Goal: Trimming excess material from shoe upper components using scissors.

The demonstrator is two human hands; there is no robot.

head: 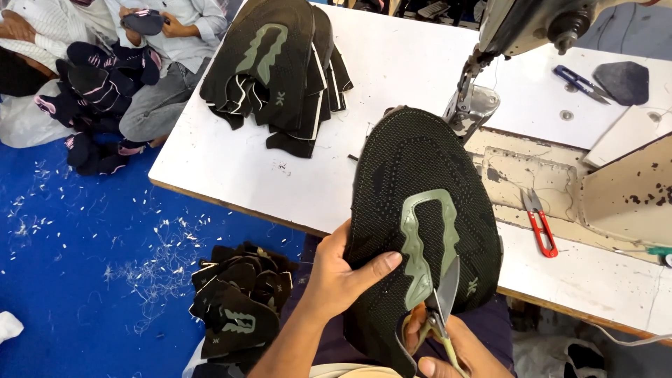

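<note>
1. On the white table (231,168) a stack of dark shoe uppers (280,70) lies behind, and red thread snips (539,224) lie at the right. The sewing machine head (483,91) stands just behind the work.
2. The left hand (336,273) is clamped on the left edge of a black knit shoe upper (420,210). Its long axis runs away from the person, slightly tilted.
3. The right hand (462,350) grips small scissors (441,308), blades probably a little apart, at the upper's lower edge.
</note>
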